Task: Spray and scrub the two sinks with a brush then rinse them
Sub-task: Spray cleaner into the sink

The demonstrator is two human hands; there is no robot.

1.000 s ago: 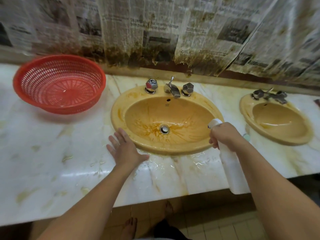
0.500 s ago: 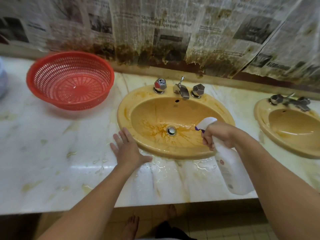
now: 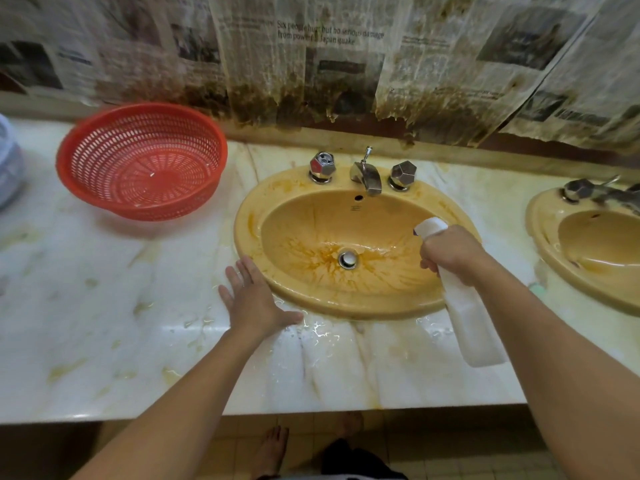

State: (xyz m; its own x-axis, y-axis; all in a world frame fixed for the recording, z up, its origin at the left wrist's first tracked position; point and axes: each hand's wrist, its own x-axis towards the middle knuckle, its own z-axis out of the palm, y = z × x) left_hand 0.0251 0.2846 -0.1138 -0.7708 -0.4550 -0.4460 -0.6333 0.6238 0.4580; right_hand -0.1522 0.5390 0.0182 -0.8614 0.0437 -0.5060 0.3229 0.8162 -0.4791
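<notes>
The right hand [image 3: 450,252] grips a white spray bottle [image 3: 467,317] by its neck, fingers curled round the trigger area. The nozzle end points left and slightly down, over the right inner slope of the near sink [image 3: 301,237]; the bottle body hangs down and toward the person, crossing the sink's front-right rim and the tabletop [image 3: 104,306] edge.

The left hand [image 3: 254,301] lies flat on the tabletop just beside the front-left rim of the near sink — fingers straight and spread, thumb extended to the right along the rim, holding nothing.

The near sink is an oval yellow basin set into the pale marbled tabletop. Brown-orange streaks radiate from its metal drain [image 3: 347,259] across the bowl floor, and its rim carries similar staining at the left. Behind the bowl stand a central spout [image 3: 367,176] and two faceted metal tap knobs, one each side.

The second sink [image 3: 554,244] — same colour and shape — is set to the right, partly cut by the picture edge, with its own metal tap fittings at the back.

A red perforated plastic basket [image 3: 142,161] rests on the tabletop, left of the near sink and apart from it. Water puddles lie on the tabletop in front of the near sink. Stained newspaper sheets [image 3: 329,64] cover the wall behind. No brush can be made out.
</notes>
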